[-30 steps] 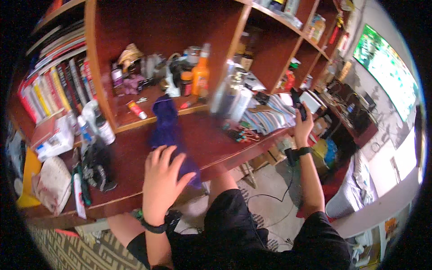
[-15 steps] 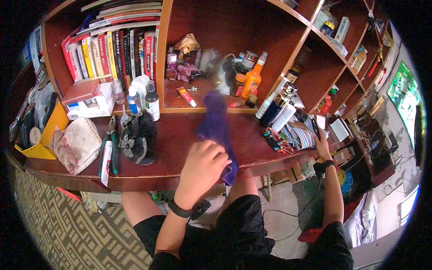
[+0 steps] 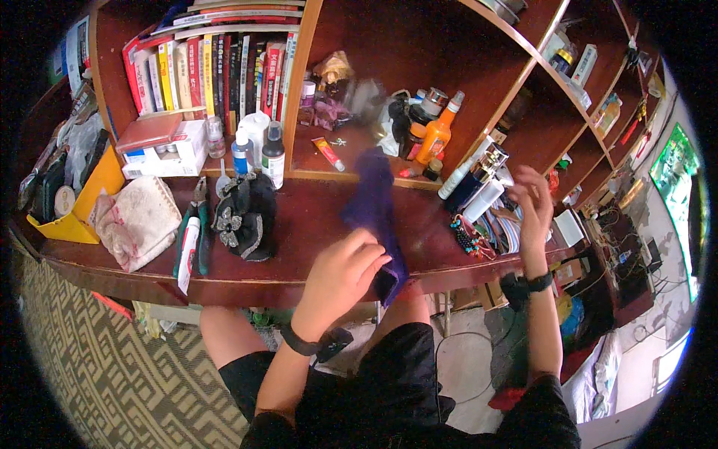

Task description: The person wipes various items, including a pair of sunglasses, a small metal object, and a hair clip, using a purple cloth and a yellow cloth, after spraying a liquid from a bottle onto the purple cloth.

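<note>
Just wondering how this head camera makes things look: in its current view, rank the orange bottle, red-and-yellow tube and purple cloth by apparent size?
Largest to smallest:
1. Purple cloth, partly covered by the left hand
2. Orange bottle
3. Red-and-yellow tube

It looked like a lived-in room of a home, since the wooden desk (image 3: 310, 232) had books (image 3: 224, 75) shelved behind its left part, toiletry bottles (image 3: 274, 159) along its back edge, patterned carpet (image 3: 112, 352) below its left end and a lit screen (image 3: 675, 183) on the wall beyond its right end.
</note>
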A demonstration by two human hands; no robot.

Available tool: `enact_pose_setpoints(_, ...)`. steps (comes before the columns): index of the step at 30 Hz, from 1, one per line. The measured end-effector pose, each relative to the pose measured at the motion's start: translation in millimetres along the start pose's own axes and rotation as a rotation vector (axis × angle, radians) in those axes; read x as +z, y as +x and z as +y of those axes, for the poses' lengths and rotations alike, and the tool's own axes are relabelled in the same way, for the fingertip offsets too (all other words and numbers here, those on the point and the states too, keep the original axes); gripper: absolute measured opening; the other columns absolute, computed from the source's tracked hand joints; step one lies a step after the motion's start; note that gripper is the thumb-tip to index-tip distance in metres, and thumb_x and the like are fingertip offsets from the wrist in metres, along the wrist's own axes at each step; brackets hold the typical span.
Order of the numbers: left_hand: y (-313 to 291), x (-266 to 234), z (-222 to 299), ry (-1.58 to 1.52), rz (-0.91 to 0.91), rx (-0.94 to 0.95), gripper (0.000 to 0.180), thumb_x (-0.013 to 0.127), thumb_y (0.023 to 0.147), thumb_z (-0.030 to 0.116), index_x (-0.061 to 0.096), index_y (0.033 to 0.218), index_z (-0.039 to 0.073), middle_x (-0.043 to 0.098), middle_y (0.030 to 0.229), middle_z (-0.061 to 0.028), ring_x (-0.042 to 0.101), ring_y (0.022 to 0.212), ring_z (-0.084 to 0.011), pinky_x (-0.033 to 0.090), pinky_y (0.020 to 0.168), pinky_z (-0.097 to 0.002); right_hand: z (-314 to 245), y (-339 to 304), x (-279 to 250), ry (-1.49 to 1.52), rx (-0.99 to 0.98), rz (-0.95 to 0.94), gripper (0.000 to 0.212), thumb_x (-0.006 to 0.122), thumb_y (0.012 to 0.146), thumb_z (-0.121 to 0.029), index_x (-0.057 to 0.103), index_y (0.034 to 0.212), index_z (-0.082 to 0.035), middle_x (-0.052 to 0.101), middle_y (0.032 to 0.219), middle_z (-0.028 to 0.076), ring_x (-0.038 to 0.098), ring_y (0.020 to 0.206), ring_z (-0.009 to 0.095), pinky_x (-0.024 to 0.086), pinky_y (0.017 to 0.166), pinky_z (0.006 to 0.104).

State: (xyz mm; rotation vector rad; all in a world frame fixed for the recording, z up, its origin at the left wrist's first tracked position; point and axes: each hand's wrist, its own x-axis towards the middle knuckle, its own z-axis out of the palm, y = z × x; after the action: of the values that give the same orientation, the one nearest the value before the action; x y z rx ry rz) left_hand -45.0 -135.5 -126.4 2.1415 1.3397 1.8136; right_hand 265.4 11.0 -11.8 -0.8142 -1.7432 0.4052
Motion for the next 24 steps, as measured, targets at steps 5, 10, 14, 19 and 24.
enact_pose_setpoints(5, -1, -2, 0, 0.021, -0.001, -0.02, 0.012, 0.074, 0.084, 0.01, 0.067, 0.087, 0.0, 0.062, 0.089, -0.0091, 0.066, 0.069, -0.0271, 0.054, 0.063, -0.0371, -38, 30, 125, -0.041, -0.125, -0.462, 0.024, 0.061, 0.091, -0.004, 0.06, 0.116, -0.004, 0.06, 0.124, 0.007, 0.063, 0.1, 0.018, 0.05, 0.087, 0.0289)
enact_pose_setpoints(10, -3, 1, -6, 0.126, 0.044, -0.026, 0.01, 0.072, 0.085, 0.009, 0.067, 0.087, 0.001, 0.061, 0.088, -0.0088, 0.064, 0.07, -0.0287, 0.052, 0.061, -0.0377, 0, 90, 231, -0.328, -0.417, -0.931, 0.032, 0.057, 0.088, 0.0, 0.061, 0.119, -0.005, 0.069, 0.111, 0.017, 0.067, 0.103, 0.03, 0.051, 0.09, 0.0378)
enact_pose_setpoints(14, -3, 6, -5, 0.159, 0.16, -0.07, 0.007, 0.069, 0.085, 0.007, 0.065, 0.087, 0.002, 0.059, 0.087, -0.0092, 0.063, 0.07, -0.0306, 0.052, 0.061, -0.0392, 28, 109, 273, -0.488, -0.362, -0.876, 0.038, 0.062, 0.09, -0.022, 0.06, 0.125, -0.006, 0.065, 0.121, 0.02, 0.061, 0.114, 0.037, 0.048, 0.097, 0.042)
enact_pose_setpoints(19, -2, 10, -5, 0.234, 0.134, -0.066, 0.007, 0.07, 0.085, 0.007, 0.065, 0.087, 0.002, 0.059, 0.088, -0.0092, 0.063, 0.069, -0.0305, 0.052, 0.06, -0.0386, 73, 105, 296, -0.667, -0.414, -0.854, 0.039, 0.059, 0.092, -0.032, 0.062, 0.124, -0.01, 0.064, 0.122, 0.02, 0.06, 0.114, 0.038, 0.047, 0.097, 0.0448)
enact_pose_setpoints(24, -3, 10, -6, 0.263, 0.225, -0.081, 0.008, 0.07, 0.086, 0.009, 0.066, 0.087, 0.002, 0.06, 0.088, -0.0094, 0.063, 0.069, -0.0306, 0.051, 0.06, -0.0385, 52, 101, 289, -0.678, -0.39, -0.839, 0.029, 0.058, 0.09, -0.029, 0.069, 0.108, -0.009, 0.07, 0.107, 0.018, 0.065, 0.103, 0.037, 0.051, 0.091, 0.0471)
